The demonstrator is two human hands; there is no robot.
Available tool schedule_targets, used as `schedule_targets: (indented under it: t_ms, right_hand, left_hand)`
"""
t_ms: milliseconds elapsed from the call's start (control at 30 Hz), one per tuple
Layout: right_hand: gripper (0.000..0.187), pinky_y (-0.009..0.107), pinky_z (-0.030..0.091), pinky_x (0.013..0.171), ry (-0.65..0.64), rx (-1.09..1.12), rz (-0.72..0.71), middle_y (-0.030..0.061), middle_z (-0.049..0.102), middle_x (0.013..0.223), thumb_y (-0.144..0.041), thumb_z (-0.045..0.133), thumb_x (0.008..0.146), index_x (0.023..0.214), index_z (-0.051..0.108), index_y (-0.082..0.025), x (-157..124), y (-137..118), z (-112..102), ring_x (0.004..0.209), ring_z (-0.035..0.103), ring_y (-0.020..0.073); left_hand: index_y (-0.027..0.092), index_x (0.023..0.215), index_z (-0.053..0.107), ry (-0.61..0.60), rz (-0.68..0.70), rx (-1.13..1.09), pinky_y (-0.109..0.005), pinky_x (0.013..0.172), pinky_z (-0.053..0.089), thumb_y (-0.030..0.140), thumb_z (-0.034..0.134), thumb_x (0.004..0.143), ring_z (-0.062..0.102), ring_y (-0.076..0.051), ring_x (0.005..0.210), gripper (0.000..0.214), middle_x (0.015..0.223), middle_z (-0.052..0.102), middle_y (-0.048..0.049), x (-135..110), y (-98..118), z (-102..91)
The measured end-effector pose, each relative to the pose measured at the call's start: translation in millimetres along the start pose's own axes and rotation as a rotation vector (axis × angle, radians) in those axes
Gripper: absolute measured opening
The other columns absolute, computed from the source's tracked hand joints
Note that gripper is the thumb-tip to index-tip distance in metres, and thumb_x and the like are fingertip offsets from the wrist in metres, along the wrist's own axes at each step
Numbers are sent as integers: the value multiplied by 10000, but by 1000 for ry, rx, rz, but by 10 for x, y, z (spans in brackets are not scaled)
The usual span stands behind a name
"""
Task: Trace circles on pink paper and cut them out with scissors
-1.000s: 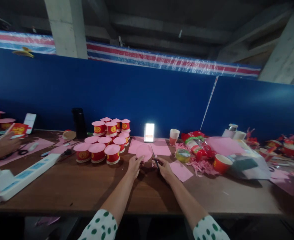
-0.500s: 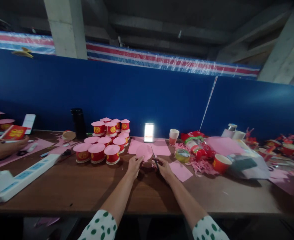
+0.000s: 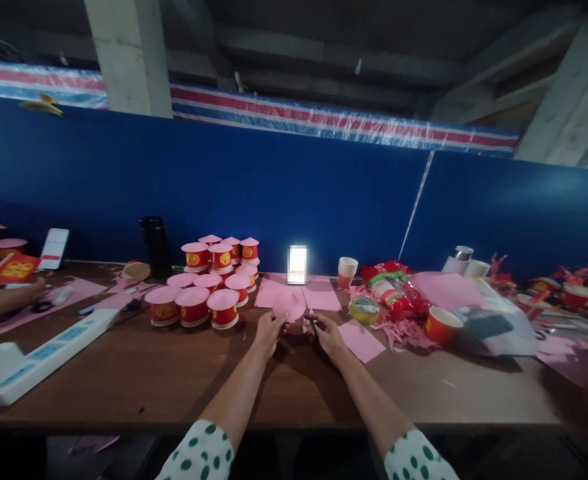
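My left hand pinches the lower edge of a round pink paper disc, raised over the table in front of me. In my right hand is a pair of dark scissors, its blades pointing up and away at the disc's right edge. A small pink scrap hangs near the blades. Behind the disc lie pink paper sheets, with a lit phone standing upright at their back edge. On the right, a loose pink paper piece rests flat near my right hand.
Red paper cups with pink disc tops stand stacked at left, beside a black bottle. A white power strip crosses the left side. Right are a paper cup, tape and a red bag. A co-worker's hand holds red paper.
My hands, the disc and the scissors stay almost in place. At far left, the co-worker's hand and the red paper have shifted to the left.
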State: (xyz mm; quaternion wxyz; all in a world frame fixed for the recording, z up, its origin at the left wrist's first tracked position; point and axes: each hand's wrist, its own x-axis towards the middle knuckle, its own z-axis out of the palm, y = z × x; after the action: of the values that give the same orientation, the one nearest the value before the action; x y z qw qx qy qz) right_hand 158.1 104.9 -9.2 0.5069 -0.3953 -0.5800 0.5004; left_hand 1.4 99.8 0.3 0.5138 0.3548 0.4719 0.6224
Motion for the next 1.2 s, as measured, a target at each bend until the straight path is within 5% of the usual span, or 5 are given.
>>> schedule_targets:
  t_ms: [1200]
  right_hand:
    - [350, 203, 316, 444, -17, -14, -51, -39, 535, 517, -387, 669, 635, 898, 657, -155, 29, 58, -11, 460, 444, 86]
  left_hand:
    - [119, 623, 538, 33, 43, -150, -163, 400, 353, 342, 725, 525, 459, -55, 418, 307, 474, 522, 30, 41, -57, -20]
